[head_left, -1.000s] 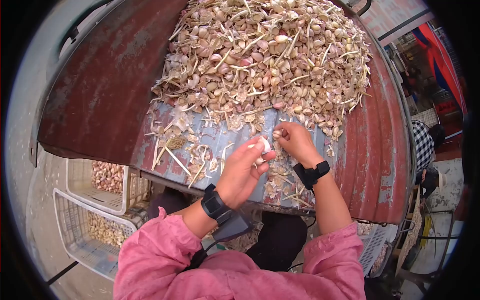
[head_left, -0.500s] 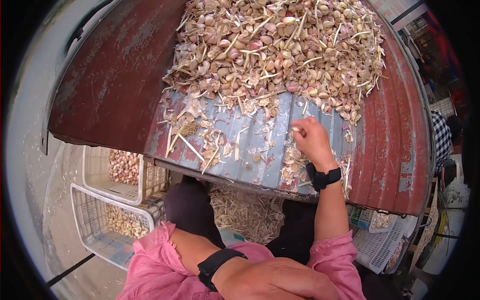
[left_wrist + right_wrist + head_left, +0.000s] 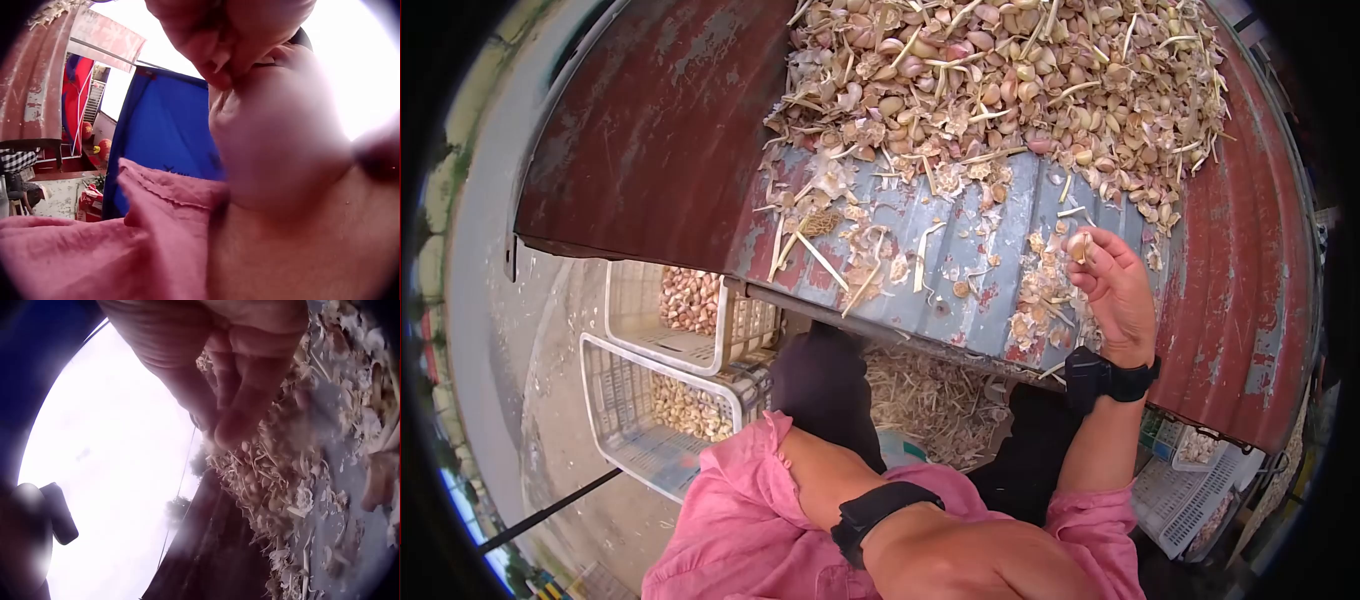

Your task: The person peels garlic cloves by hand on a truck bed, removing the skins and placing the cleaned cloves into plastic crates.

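My right hand (image 3: 1118, 290) is raised over the front right of the metal sheet, pinching a garlic clove (image 3: 1080, 247) between thumb and fingertips. The right wrist view shows the same hand (image 3: 231, 369) with the fingertips together. My left hand (image 3: 980, 560) is drawn up close to the head camera, its back showing and its fingers beyond the frame. In the left wrist view this hand (image 3: 234, 28) is close to the face, fingers curled, with a small white piece of garlic (image 3: 220, 59) poking out between them. A large heap of garlic cloves (image 3: 1020, 90) covers the back of the sheet.
Dry stalks and skins (image 3: 830, 260) litter the corrugated metal sheet (image 3: 945, 300). Below its left side stand two white plastic crates (image 3: 605, 400) with cloves inside. More husks (image 3: 930, 400) lie on the ground between the legs. Another crate (image 3: 1200, 500) stands at lower right.
My left hand has left the sheet and come up toward the face. My right hand has turned, so its clove now faces the head camera. The head view has shifted left.
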`<action>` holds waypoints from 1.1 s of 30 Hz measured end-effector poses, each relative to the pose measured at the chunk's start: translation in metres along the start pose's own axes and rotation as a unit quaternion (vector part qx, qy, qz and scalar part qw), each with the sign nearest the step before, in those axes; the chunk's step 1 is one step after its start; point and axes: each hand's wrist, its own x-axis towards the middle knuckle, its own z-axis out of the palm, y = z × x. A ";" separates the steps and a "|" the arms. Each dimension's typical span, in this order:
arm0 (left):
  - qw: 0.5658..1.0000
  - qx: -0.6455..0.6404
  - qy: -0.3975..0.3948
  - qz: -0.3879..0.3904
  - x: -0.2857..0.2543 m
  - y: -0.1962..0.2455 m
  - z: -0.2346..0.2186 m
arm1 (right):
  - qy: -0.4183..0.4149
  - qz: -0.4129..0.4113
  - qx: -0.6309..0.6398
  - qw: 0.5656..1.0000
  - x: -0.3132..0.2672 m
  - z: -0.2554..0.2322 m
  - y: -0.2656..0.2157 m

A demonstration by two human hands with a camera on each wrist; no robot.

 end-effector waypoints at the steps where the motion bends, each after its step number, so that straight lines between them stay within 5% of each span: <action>1: 1.000 0.001 0.002 -0.004 -0.002 -0.003 0.002 | 0.001 0.001 0.004 1.000 -0.001 -0.001 -0.001; 7: 0.999 0.012 -0.013 0.028 0.002 -0.008 -0.002 | -0.002 -0.008 -0.007 1.000 -0.004 -0.001 -0.002; 10: 0.998 -0.028 0.049 -0.001 0.000 -0.007 0.004 | 0.014 -0.014 0.000 1.000 -0.004 -0.003 0.000; 16: 0.999 -0.024 0.034 0.009 0.007 -0.006 -0.006 | 0.015 -0.010 -0.025 1.000 -0.005 -0.001 -0.001; 18: 0.999 -0.011 -0.033 0.008 0.008 -0.005 -0.014 | 0.009 -0.014 -0.016 1.000 -0.003 -0.001 -0.001; 25: 0.999 -0.020 0.050 0.009 -0.004 -0.003 -0.002 | -0.007 -0.007 -0.011 1.000 -0.002 -0.001 0.007; 28: 0.991 -0.099 0.017 -0.092 -0.005 -0.002 -0.012 | -0.012 -0.004 -0.017 1.000 -0.001 -0.004 0.005; 31: 0.998 0.036 -0.039 -0.015 -0.003 0.002 -0.025 | -0.011 -0.004 -0.016 1.000 -0.001 -0.002 0.005; 33: 0.981 0.127 -0.083 -0.120 -0.001 0.011 -0.041 | -0.003 -0.009 -0.024 1.000 0.000 -0.001 0.004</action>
